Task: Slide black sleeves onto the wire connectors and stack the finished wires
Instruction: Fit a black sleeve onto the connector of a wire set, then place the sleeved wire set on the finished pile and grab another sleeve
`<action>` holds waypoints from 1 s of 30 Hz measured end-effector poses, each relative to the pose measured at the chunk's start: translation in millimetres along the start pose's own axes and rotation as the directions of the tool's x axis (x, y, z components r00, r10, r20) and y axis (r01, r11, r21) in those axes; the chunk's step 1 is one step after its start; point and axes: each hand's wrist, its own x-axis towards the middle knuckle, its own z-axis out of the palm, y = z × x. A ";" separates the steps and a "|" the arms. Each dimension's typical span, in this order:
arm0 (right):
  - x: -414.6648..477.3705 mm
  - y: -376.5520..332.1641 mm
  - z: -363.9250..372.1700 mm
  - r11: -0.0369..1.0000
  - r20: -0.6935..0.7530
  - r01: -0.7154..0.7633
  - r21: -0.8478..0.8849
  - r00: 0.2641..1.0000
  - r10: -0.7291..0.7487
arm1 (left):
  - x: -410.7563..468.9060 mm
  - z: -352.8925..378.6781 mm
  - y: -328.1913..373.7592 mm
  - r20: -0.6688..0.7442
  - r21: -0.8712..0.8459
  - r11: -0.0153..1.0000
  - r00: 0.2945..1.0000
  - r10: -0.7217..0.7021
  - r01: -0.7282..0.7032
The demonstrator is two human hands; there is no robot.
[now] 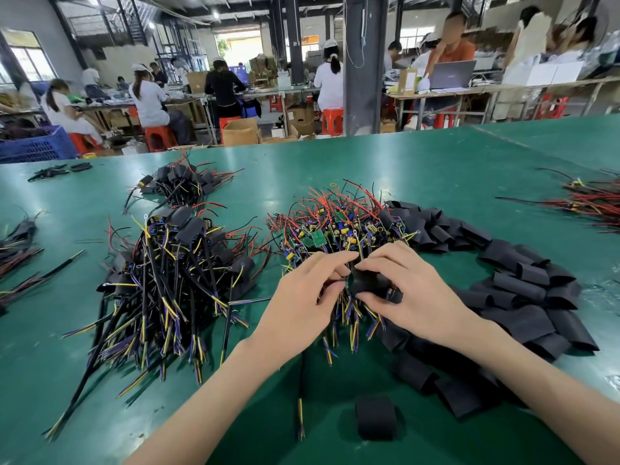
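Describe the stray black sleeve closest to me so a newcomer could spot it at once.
Start at the green table, then the heap of flat black sleeves curving along its right side. The lone flat black sleeve lies nearest the camera, between the person's forearms. Unlike the others, it touches no other sleeve.

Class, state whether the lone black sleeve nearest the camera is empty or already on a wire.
Empty: no wires protrude from the lone sleeve.

Bright, even light from ceiling lamps (92, 0) far beyond your left hand (302, 297) and right hand (416, 297). Soft shadows pool on the near side of both hands, and pale glare sheens the green table (285, 176) ahead. Distant workers (147, 99) are blurred. Wide-angle distortion bows the view's edges.
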 end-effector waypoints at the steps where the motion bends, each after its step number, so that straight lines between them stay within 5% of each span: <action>1: 0.3 -0.2 0.1 1.000 -0.006 0.004 0.002 1.000 -0.004 | 1.2 -0.8 -0.4 -0.024 -0.027 0.999 0.999 -0.024 0.024; 5: 0.2 -0.3 -1.1 1.000 -0.024 0.003 0.015 1.000 -0.003 | 3.0 -1.5 -2.3 -0.052 -0.092 0.990 0.993 -0.108 0.102; 15: 2.5 -1.5 -4.8 0.999 -0.060 0.051 0.000 0.997 -0.051 | 3.4 -8.5 0.3 0.026 -0.010 0.999 0.999 -0.048 0.048; 20: 3.6 -1.7 -6.6 0.989 -0.245 0.086 -0.123 0.963 -0.114 | 6.1 -12.7 7.9 0.249 -0.308 0.887 0.929 -0.275 0.345; 23: 2.3 -4.0 -3.0 0.982 -0.285 0.131 -0.138 0.944 -0.166 | 8.2 -12.0 9.3 0.329 -0.393 0.827 0.901 -0.281 0.402; 26: 1.4 -5.2 2.2 0.985 -0.267 0.138 -0.103 0.950 -0.161 | 10.7 -15.1 7.2 0.260 -0.337 0.879 0.930 -0.258 0.338; 30: 3.9 -7.8 -1.1 0.997 -0.286 0.054 -0.054 0.956 -0.067 | 15.7 -27.5 1.1 -0.048 -0.041 0.984 0.983 -0.176 0.175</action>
